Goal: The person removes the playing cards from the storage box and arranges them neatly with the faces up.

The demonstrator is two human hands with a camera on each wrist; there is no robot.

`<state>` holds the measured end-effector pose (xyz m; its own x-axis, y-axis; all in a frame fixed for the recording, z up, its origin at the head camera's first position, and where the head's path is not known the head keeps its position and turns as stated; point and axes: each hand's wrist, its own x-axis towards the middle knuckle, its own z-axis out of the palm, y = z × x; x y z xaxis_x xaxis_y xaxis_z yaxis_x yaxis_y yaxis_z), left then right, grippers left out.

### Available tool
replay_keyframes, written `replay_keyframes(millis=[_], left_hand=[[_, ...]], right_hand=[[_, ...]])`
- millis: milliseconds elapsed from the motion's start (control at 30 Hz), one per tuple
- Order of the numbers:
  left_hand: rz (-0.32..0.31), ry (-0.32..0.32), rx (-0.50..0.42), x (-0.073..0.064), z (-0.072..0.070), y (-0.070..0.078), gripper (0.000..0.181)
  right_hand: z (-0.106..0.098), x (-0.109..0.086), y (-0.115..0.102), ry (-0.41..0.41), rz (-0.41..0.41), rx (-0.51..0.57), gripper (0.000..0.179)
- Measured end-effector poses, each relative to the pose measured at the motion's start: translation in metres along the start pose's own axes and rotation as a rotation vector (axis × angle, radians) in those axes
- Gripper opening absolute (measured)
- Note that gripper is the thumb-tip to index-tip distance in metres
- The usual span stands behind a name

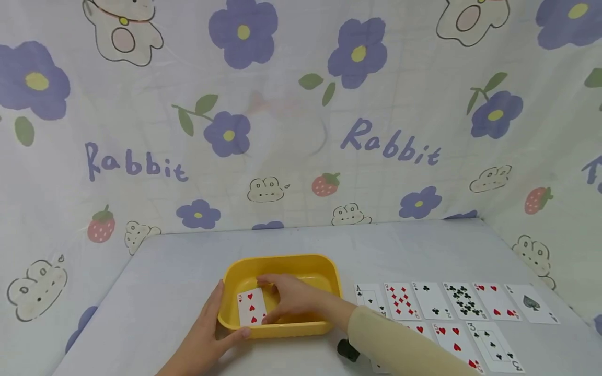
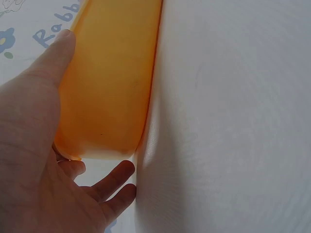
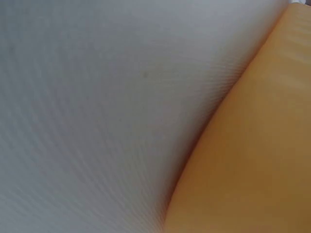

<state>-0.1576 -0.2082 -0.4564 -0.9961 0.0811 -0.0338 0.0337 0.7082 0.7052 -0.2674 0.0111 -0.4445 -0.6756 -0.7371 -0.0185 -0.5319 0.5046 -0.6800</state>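
A yellow plastic box stands on the white-covered table. My left hand grips its left end, thumb over the near rim and fingers round the outer side. In the left wrist view that hand wraps the corner of the box wall. Inside the box a three of hearts lies face up toward the left. Over the box floor arches my right hand, thumb tip at the card's near right corner, a fingertip beside its far edge; I cannot tell whether it holds the card. The right wrist view has only tablecloth and box wall.
Right of the box, playing cards lie face up in rows, including a nine of diamonds, an ace of spades and a three of clubs. My right sleeve covers some. A small black object sits near the box. Printed cloth hangs behind.
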Motion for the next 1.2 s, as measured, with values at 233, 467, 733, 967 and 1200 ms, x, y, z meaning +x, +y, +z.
replay_keyframes(millis=[233,467,733,967,1200], left_hand=[[0.019,0.007,-0.002,-0.001,0.001,-0.005,0.118],[0.021,0.013,-0.007,-0.001,0.001,-0.006,0.118],[0.067,0.025,0.0,-0.001,0.002,-0.009,0.117],[0.098,0.044,-0.01,0.0,0.004,-0.013,0.116],[0.086,0.033,-0.019,0.0,0.003,-0.009,0.115]], right_hand=[[0.004,0.004,-0.001,0.009,-0.021,-0.119,0.083],[0.005,0.006,-0.003,0.019,-0.028,-0.093,0.083],[0.007,0.006,-0.002,0.027,-0.093,-0.024,0.085],[0.007,0.004,-0.003,0.004,-0.137,0.045,0.084],[0.006,0.003,-0.005,-0.029,-0.131,0.054,0.077]])
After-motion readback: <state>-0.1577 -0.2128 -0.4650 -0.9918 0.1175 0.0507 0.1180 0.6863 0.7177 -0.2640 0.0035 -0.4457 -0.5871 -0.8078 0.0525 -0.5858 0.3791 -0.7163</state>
